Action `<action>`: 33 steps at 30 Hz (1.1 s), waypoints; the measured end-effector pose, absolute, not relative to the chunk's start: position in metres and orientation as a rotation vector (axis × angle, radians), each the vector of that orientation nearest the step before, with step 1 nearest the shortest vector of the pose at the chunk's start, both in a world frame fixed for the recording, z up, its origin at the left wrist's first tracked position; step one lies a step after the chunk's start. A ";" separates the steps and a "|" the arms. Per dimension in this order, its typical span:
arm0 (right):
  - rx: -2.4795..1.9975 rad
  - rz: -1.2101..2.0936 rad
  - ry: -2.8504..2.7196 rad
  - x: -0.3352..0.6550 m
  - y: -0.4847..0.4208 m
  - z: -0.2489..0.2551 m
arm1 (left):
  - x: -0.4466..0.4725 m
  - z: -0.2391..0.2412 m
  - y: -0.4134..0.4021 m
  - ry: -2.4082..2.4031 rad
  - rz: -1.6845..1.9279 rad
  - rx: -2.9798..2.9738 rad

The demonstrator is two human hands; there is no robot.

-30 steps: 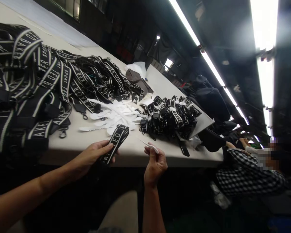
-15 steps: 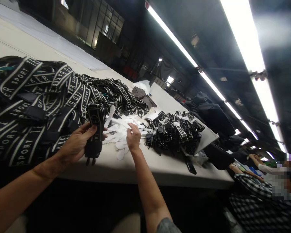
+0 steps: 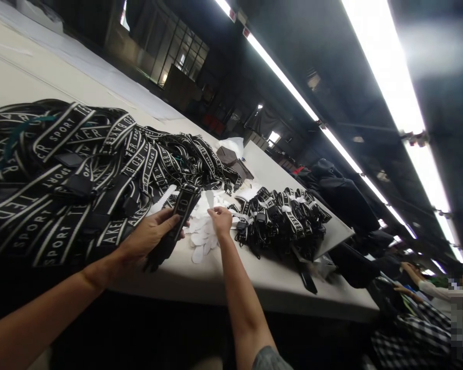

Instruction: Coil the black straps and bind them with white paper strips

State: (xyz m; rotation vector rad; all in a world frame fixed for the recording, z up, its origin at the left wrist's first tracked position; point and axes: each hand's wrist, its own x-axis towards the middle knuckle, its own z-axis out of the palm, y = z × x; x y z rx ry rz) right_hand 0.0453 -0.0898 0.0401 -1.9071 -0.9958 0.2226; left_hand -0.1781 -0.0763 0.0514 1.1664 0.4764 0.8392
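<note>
My left hand point(image 3: 146, 239) is closed round a folded black strap with white lettering point(image 3: 177, 216), held just above the table's near edge. My right hand point(image 3: 220, 220) rests on a heap of white paper strips point(image 3: 200, 234) in the middle of the table, fingers curled down onto them; what they pinch, if anything, is hidden. A large pile of loose black-and-white straps point(image 3: 61, 169) lies to the left of my left hand. A stack of bundled straps point(image 3: 281, 218) sits just right of my right hand.
The long pale table point(image 3: 254, 277) runs away to the upper left. A brown folded item and a white bag point(image 3: 231, 151) lie farther back. Another person in a checked shirt point(image 3: 428, 318) sits at the lower right, past the table's corner.
My right hand went from holding a white strip near the table edge out onto the heap of white strips. My left hand lifted the folded strap up over the table. The view tilted upward.
</note>
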 end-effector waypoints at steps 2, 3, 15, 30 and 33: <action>-1.771 0.270 -1.042 0.032 -0.109 0.046 | -0.178 0.052 -0.080 0.433 0.789 1.234; -1.702 0.316 -1.072 0.024 -0.119 0.048 | -0.179 0.053 -0.084 0.401 0.749 1.279; -1.245 0.937 -1.205 -0.019 -0.220 0.037 | -0.172 0.037 -0.124 0.337 0.365 1.465; -1.087 0.936 -0.553 -0.052 -0.258 -0.008 | -0.164 0.029 -0.139 0.339 0.515 1.854; -1.079 0.841 -0.473 -0.058 -0.256 -0.014 | -0.160 0.021 -0.142 0.382 0.387 1.774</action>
